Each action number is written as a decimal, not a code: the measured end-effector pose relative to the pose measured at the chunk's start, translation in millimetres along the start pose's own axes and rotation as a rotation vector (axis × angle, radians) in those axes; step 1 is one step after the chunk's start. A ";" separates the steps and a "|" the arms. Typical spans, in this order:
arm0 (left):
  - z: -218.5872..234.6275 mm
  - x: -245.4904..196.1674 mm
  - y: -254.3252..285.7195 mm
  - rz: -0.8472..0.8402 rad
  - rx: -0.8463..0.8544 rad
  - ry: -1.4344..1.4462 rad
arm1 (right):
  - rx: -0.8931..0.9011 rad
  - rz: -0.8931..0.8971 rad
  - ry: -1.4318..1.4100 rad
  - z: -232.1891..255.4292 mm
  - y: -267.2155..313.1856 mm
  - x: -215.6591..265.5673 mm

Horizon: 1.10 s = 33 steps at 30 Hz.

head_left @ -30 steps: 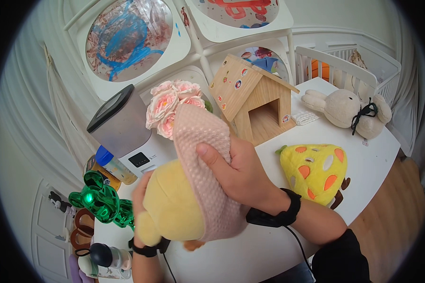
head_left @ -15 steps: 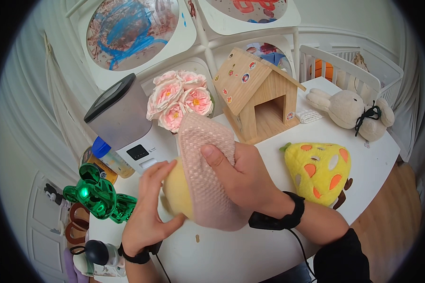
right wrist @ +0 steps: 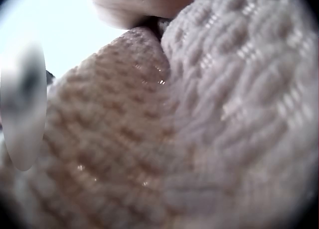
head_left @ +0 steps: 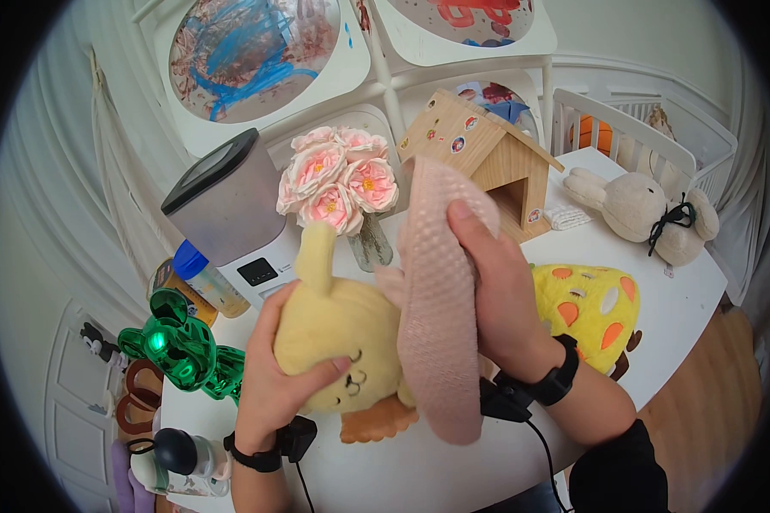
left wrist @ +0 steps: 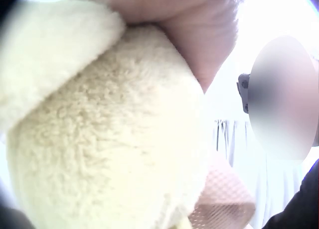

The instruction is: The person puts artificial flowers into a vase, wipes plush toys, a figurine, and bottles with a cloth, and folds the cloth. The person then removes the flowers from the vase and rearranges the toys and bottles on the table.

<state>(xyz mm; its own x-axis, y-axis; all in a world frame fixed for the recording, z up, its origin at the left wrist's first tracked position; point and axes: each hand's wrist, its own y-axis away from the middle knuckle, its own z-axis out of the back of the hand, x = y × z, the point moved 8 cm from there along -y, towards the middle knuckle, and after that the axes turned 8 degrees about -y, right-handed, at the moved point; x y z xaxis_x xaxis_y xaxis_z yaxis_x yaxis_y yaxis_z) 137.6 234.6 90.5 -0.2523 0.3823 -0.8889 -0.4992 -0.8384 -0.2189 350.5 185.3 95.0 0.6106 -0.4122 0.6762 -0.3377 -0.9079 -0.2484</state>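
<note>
left hand (head_left: 278,376): grips yellow plush (head_left: 342,342)
right hand (head_left: 509,295): grips pink cloth (head_left: 441,299), right beside plush

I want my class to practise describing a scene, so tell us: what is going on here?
A person holds a yellow plush toy in the left hand, its thumb near the stitched face. The right hand grips a pink textured cloth beside the toy. Both are held up over a white table. Around them are pink flowers, a wooden house and a shiny green figure.
</note>
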 end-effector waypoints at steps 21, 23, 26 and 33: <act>-8.4 -65.5 50.0 -0.786 -0.195 -0.457 | 0.472 -0.418 0.211 -27.1 19.4 -44.6; -16.8 -66.1 53.9 -0.914 -0.004 -0.458 | 0.543 -0.396 0.191 -31.8 21.5 -55.3; -4.5 -56.0 45.9 -0.930 -0.215 -0.586 | 0.583 -0.258 0.180 -37.8 22.5 -52.5; 0.4 -8.8 9.1 -0.229 -0.251 0.055 | 0.301 0.210 0.316 -33.8 17.6 -4.5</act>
<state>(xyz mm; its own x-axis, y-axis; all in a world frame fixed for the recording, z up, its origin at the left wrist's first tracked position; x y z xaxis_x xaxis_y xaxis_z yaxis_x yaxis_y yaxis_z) 135.0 223.8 96.6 -0.1087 0.5557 -0.8242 -0.3166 -0.8053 -0.5012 317.6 173.8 111.0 0.2878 -0.5881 0.7558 -0.1794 -0.8084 -0.5607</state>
